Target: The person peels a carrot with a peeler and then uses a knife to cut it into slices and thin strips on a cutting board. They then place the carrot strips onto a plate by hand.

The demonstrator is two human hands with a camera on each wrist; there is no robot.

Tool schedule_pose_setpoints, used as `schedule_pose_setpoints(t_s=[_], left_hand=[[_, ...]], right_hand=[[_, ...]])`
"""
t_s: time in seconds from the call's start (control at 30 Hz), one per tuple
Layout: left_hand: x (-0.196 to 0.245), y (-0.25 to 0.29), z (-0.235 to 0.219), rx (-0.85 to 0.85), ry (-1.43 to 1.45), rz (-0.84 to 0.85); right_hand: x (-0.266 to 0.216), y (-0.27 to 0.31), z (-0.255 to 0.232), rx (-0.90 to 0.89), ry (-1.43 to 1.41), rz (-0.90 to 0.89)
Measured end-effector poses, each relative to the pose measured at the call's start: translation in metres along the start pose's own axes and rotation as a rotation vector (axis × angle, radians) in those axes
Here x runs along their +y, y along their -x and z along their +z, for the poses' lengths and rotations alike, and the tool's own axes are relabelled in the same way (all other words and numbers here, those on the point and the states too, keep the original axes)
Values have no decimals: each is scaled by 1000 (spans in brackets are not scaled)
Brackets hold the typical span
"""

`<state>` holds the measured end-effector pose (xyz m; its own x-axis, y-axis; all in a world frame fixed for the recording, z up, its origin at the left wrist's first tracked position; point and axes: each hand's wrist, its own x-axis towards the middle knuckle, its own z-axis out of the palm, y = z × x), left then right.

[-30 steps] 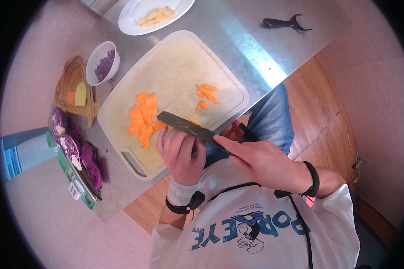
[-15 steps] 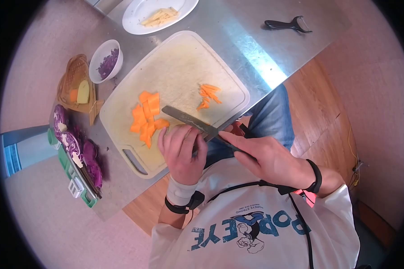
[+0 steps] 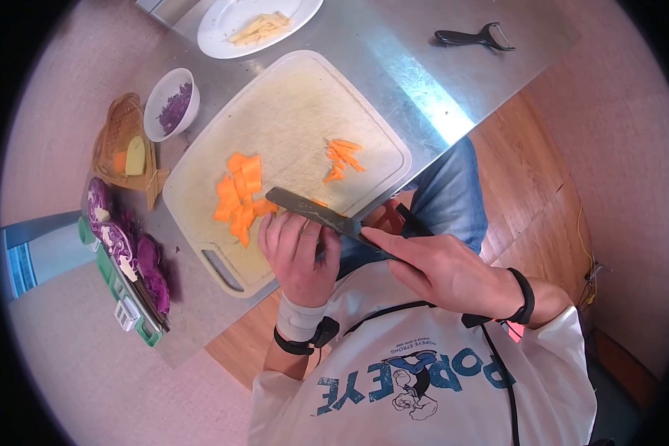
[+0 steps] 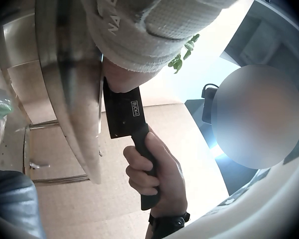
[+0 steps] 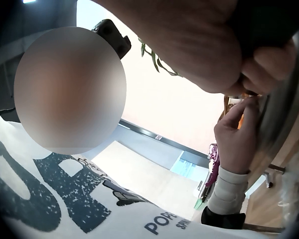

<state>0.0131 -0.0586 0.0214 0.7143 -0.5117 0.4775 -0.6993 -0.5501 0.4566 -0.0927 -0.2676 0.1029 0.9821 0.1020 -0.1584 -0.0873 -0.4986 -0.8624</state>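
In the head view, the right hand (image 3: 450, 273) grips a dark knife (image 3: 308, 209) by its handle, index finger stretched along it. The left hand (image 3: 297, 256) lies against the near side of the blade at the cutting board's (image 3: 282, 100) near edge, fingers bent downward. A bit of orange carrot (image 3: 319, 202) shows beyond the blade; what lies under the left fingertips is mostly hidden. Flat carrot slices (image 3: 240, 195) are heaped on the board's left part, and thin carrot strips (image 3: 343, 154) lie toward its right. The left wrist view shows the right fingers (image 4: 142, 172) wrapped round the handle.
Beyond the board stand a white plate (image 3: 209, 30) of pale strips and a bowl (image 3: 151, 111) of shredded purple cabbage. A basket (image 3: 111, 141), cabbage pieces (image 3: 151, 275) and a green-edged slicer (image 3: 111, 279) are at the left. A black peeler (image 3: 468, 38) lies far right.
The knife blade rose and shifted slightly right half a second ago, and is now lower and back closer to the left fingers. The left hand has barely moved.
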Motion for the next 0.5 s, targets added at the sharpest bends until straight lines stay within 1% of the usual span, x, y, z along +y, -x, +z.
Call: schedule_pose_setpoints(t_s=[0.27,0.37,0.43,0.5], left_hand=[[2,-1,0,2,1,-6],[2,-3,-2,-5,-8,0],[3,-4,-2,-10,-16,-2],[7,-7,-4,-10,-11,-14]], right_hand=[[-1,-14,1,0,4,-3],[5,-17,6,30,-19,-44],[11,-17,9,166,-72,-68],[13,-17,6,147,-71,-55]])
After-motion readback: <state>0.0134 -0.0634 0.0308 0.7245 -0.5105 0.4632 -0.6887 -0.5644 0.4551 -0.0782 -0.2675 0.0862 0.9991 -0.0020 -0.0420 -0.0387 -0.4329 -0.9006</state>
